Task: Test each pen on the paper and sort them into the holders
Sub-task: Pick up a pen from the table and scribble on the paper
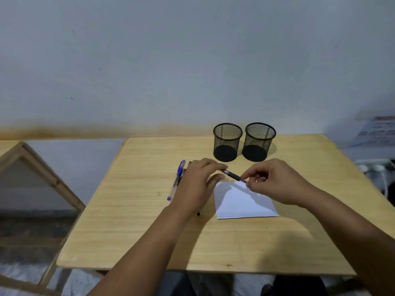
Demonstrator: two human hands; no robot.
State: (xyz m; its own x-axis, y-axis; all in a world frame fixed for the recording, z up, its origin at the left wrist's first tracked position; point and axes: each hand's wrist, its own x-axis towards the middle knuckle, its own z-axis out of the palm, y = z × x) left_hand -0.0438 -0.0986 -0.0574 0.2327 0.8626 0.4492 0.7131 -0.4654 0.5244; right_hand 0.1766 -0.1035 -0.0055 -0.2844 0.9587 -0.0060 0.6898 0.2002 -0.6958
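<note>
Both hands grip one dark pen (234, 176) above the white paper (243, 201), left hand (197, 184) and right hand (275, 181) pinching opposite ends, two black mesh holders (243, 142) standing behind.

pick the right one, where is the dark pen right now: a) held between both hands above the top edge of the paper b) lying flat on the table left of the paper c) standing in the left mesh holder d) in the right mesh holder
a: the dark pen is pinched at one end by the left hand and at the other by the right hand, just over the far edge of the paper.
</note>
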